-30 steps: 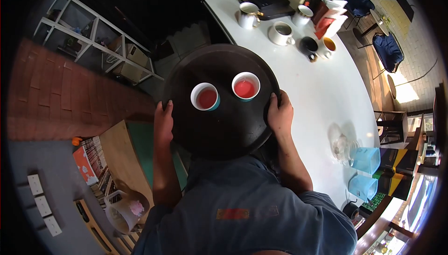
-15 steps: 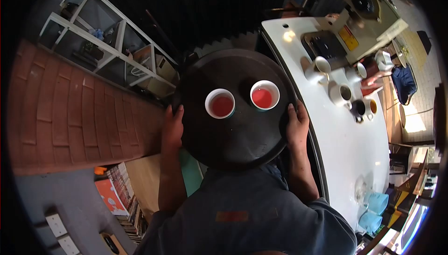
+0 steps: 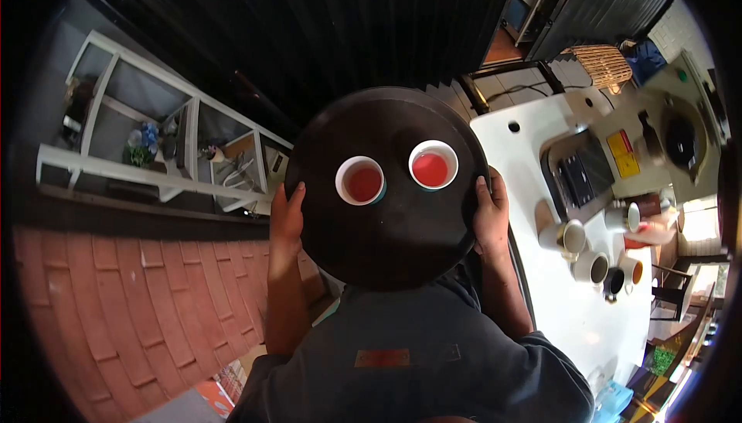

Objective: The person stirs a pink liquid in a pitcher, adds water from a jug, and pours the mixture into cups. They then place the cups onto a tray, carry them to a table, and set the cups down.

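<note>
A round dark serving tray [image 3: 386, 253] is held level in front of my body. My left hand [image 3: 287, 218] grips its left rim, thumb on top. On the opposite rim, my right hand [image 3: 491, 210] holds on the same way, with the fingers partly hidden below the edge. Two paper cups of red drink stand upright on the tray: the left cup [image 3: 361, 181] near the middle, and the right cup [image 3: 433, 165] slightly farther back. They stand apart from each other, and neither hand touches them.
To the right runs a white counter [image 3: 572, 322] with several mugs [image 3: 591, 267], a black scale-like device [image 3: 576, 175] and a beige machine [image 3: 665, 137]. Another person's hand [image 3: 657, 231] is by the mugs. Left are a white shelf frame [image 3: 139, 175] and a brick surface [image 3: 139, 307].
My view has turned to the left and forward, so the counter and mugs sit lower and farther right. The tray and both cups stay in my hands' hold, nearly unchanged.
</note>
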The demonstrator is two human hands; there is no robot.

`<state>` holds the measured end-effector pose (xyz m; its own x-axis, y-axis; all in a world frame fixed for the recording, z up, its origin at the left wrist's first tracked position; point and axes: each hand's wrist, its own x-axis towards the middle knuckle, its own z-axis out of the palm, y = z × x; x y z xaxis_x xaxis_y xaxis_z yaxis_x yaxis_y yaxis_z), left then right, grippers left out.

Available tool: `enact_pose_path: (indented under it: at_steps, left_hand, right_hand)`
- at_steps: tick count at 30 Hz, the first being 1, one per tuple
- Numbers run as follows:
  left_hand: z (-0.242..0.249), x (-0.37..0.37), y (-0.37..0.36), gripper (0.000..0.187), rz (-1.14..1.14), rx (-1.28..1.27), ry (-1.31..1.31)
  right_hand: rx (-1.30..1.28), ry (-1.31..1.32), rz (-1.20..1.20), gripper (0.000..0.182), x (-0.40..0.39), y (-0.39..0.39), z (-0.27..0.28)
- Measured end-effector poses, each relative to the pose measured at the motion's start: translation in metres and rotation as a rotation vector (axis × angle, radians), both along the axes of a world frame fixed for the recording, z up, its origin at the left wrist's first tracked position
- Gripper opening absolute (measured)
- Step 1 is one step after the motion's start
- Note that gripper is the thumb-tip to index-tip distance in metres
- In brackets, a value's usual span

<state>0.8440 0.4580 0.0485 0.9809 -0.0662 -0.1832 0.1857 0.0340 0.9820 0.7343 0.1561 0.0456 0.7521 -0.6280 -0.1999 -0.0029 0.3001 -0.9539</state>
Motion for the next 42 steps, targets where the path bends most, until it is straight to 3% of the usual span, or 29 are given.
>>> enact_pose_path:
  at_steps: [5,8,15,25,35,42]
  left_hand:
    - [0.023,0.088,-0.037,0.032,0.007,0.130,0.050]
    - [0.020,0.143,-0.057,0.033,-0.066,0.076,0.041]
    - [0.001,0.283,-0.128,0.029,-0.269,0.140,0.016]
    - [0.003,0.439,-0.266,0.023,-0.743,0.159,-0.009]
    - [0.019,0.478,-0.450,0.023,-1.156,0.115,0.041]
    - [0.029,0.477,-0.583,0.021,-1.415,0.156,-0.115]
  right_hand:
    - [-0.032,-0.001,0.006,0.029,0.076,-0.025,0.013]
    - [-0.036,0.022,-0.056,0.028,0.116,-0.045,0.015]
    - [-0.062,0.043,-0.341,0.029,0.195,-0.076,0.008]
    - [-0.013,0.044,-0.796,0.033,0.251,-0.096,0.003]
    - [0.017,0.059,-1.196,0.026,0.277,-0.144,0.004]
    - [0.148,-0.074,-1.449,0.026,0.290,-0.182,0.020]
